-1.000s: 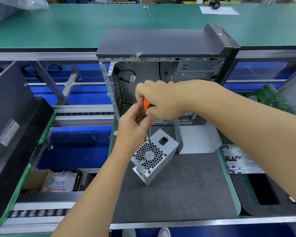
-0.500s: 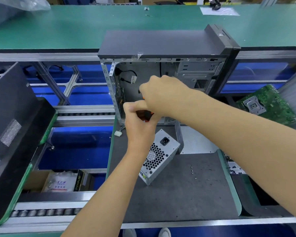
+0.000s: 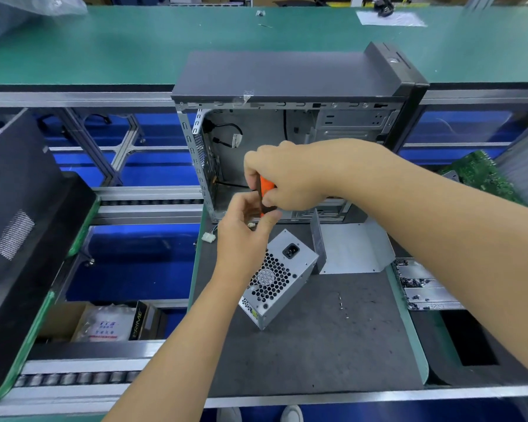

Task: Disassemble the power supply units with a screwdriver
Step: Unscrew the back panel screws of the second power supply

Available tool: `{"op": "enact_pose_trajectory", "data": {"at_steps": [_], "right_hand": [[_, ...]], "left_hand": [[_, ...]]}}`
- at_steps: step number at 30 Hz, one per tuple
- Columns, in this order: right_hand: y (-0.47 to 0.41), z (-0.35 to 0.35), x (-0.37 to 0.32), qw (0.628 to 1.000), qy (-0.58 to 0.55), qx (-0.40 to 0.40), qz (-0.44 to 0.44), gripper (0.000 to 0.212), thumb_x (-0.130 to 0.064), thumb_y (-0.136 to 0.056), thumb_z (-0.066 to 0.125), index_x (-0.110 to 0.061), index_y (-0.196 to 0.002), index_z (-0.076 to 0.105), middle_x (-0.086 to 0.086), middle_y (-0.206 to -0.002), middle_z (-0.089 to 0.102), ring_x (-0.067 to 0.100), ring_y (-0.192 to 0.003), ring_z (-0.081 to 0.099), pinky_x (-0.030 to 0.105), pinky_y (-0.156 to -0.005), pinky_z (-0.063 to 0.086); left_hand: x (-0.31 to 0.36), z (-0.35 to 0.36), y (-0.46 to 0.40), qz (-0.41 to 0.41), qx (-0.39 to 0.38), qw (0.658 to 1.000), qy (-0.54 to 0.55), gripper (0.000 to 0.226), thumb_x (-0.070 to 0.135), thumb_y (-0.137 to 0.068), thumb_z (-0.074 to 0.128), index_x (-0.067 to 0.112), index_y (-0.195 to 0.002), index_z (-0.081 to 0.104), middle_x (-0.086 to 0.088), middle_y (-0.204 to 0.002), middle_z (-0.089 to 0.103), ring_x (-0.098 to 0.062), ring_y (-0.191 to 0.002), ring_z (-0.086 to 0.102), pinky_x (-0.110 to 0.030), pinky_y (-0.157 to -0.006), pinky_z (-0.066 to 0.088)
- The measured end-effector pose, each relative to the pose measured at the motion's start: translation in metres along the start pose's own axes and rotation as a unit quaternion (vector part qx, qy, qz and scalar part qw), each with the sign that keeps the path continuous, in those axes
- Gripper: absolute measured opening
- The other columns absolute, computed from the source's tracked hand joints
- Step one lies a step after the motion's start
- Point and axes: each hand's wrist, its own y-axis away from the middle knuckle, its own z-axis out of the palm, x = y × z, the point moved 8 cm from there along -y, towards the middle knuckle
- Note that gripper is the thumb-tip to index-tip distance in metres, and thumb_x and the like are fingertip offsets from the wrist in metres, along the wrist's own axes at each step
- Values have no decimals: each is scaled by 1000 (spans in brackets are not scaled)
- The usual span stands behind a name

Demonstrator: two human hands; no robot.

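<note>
A silver power supply unit (image 3: 282, 277) stands tilted on one corner on the grey mat (image 3: 333, 339), its fan grille and power socket facing me. Above it my right hand (image 3: 290, 175) grips the orange handle of a screwdriver (image 3: 266, 187), which points down. My left hand (image 3: 244, 229) is curled around the lower end of the screwdriver just above the unit's top edge; the tip and whatever it touches are hidden by my fingers. A white connector (image 3: 208, 238) on wires lies at the mat's left edge.
An open grey computer case (image 3: 287, 77) stands behind my hands. A bent metal plate (image 3: 351, 249) lies right of the unit, loose screws (image 3: 342, 306) on the mat. A tray of screws (image 3: 421, 287) and a green circuit board (image 3: 482, 175) sit right; black panels (image 3: 22, 214) lean left.
My right hand has shifted slightly, so the orange handle shows again. My left hand stays curled at the screwdriver's lower end. The power supply unit keeps its tilt.
</note>
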Motion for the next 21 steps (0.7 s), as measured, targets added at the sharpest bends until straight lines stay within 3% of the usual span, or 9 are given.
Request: {"op": "enact_pose_trajectory", "data": {"at_steps": [3,5,7,9,11,13,16,19,21], "right_hand": [[1,2,-2,999,-31,-21,-19,25,-17,-92,51,-39,-102,47,-13,-95,36,20,-99,38,31,-60,34],[1,0,-3,998,-61,4,-25,6,-33,-94,52,-36,-98,50,-11,-98,42,20,-98,42,30,-60,33],[-3,-1,-1,996,-73,50,-12,34,-61,-92,48,-29,-104,49,-6,-92,46,21,-88,49,31,-58,34],[-4,-6,3,992,-15,118,44,56,-73,-89,38,-20,-106,41,-2,-79,39,24,-78,45,34,-54,30],[-5,-11,4,979,78,165,86,52,-65,-94,37,-13,-95,36,0,-72,29,26,-74,39,35,-52,25],[-6,-13,3,975,101,180,80,40,-49,-100,41,-12,-85,37,1,-71,27,27,-69,38,32,-48,20],[-7,-10,6,985,48,157,56,28,-45,-99,45,-18,-99,40,0,-73,27,28,-72,39,30,-48,20],[-6,-4,6,992,2,122,34,32,-41,-98,51,-16,-114,39,1,-79,37,25,-68,45,33,-53,32],[-7,-3,3,995,-7,102,11,33,-36,-97,54,-13,-117,39,5,-87,47,25,-71,52,35,-56,38]], "left_hand": [[-3,0,-1,-14,12,1000,4,36,19,-81,81,29,-88,48,16,-80,62,-10,-77,59,-25,-73,51],[-4,1,-2,-21,18,1000,2,37,21,-79,82,23,-93,48,14,-80,59,-9,-74,57,-21,-67,48],[-3,2,-5,-29,35,999,-4,38,23,-79,82,19,-100,51,10,-81,59,-3,-69,54,-15,-62,46],[0,3,-7,-30,60,998,11,39,20,-77,84,22,-101,53,1,-83,61,-5,-70,55,-16,-63,46],[3,4,-8,-17,71,997,21,44,21,-73,85,30,-99,51,7,-84,61,-5,-73,56,-16,-66,47],[1,4,-8,-9,52,998,13,48,32,-68,86,41,-96,48,15,-86,58,-3,-77,55,-17,-68,47],[-20,-4,-4,-39,12,999,-1,54,47,-65,85,43,-105,49,15,-99,58,-6,-88,57,-18,-74,48],[-65,-11,9,-139,-59,984,-98,54,53,-73,81,38,-114,51,12,-109,61,-9,-108,56,-27,-89,47],[-95,-11,26,-222,-145,951,-157,55,58,-74,80,38,-116,50,16,-113,61,-8,-112,55,-25,-86,45]]}}
